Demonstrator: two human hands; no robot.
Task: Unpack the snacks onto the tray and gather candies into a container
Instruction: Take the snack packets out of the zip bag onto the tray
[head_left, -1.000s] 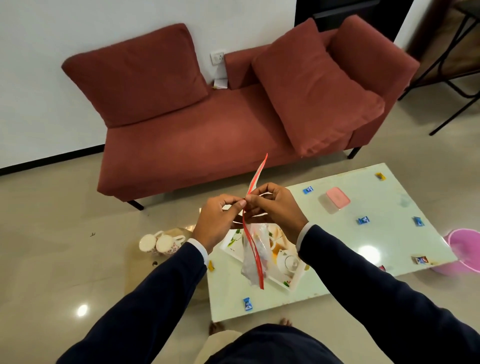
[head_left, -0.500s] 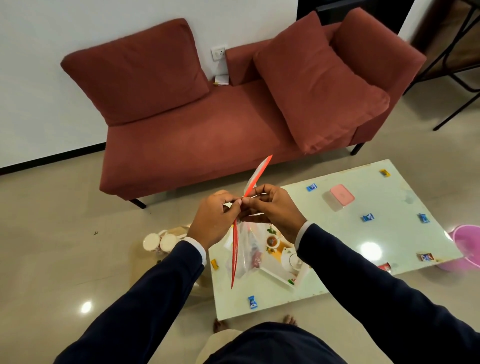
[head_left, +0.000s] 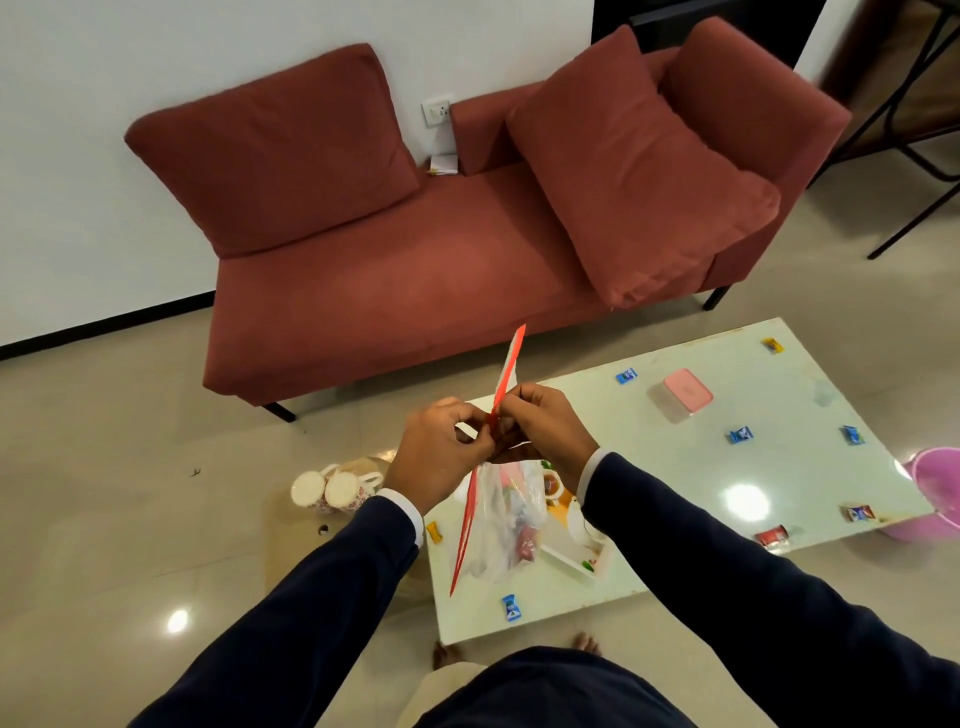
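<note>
Above the near-left corner of the low white table, the person holds a clear zip bag with a red seal strip, lifted so its contents hang clear of the tabletop. The left hand and the right hand are brought together at the strip's middle, each pinching one side of it, which I take to be the grip needed to pull the seal apart; the mouth looks not yet open. The strip runs steeply, its far end rising past the knuckles and its near end pointing down toward the table edge. Inside the bag I see red and pale packets, too bunched to count.

Directly beneath it sits the white tray, placed to receive the snacks, with a small cup already on it. One pink-lidded container waits farther back, well apart from the bag, presumably for the candies.

I count nine wrapped candies scattered on the table: five blue, two yellow, two reddish near the right edge. Two mugs lie on the floor to the left, touching each other. One pink bucket stands just beside the table's right end.
</note>
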